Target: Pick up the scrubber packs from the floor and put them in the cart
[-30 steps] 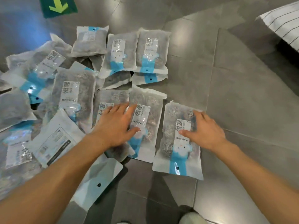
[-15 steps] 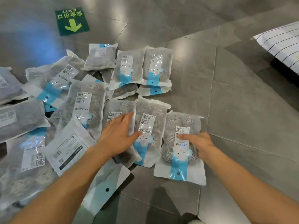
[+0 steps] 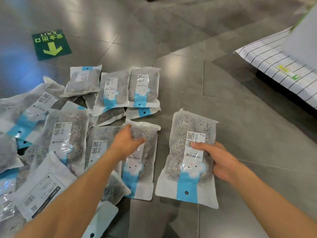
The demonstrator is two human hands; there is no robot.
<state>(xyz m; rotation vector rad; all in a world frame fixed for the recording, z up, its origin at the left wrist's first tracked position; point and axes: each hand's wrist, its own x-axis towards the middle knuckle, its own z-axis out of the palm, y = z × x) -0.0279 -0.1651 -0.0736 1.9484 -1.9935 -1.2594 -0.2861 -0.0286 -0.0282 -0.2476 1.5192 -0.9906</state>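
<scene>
Head view: scrubber packs [image 3: 65, 140] lie scattered over a glossy grey tiled floor [image 3: 240, 117] bearing a green exit sticker [image 3: 51, 44]. The right hand [image 3: 217, 160] grips one pack [image 3: 188, 157]; the left hand [image 3: 126, 143] clutches a neighbouring pack [image 3: 142, 162].

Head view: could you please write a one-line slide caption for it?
Right hand and left hand each grip a scrubber pack among packs strewn on grey floor tiles.

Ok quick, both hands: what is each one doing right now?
Left hand: fingers curled, gripping the middle scrubber pack.
Right hand: gripping the rightmost scrubber pack, thumb on its label.
</scene>
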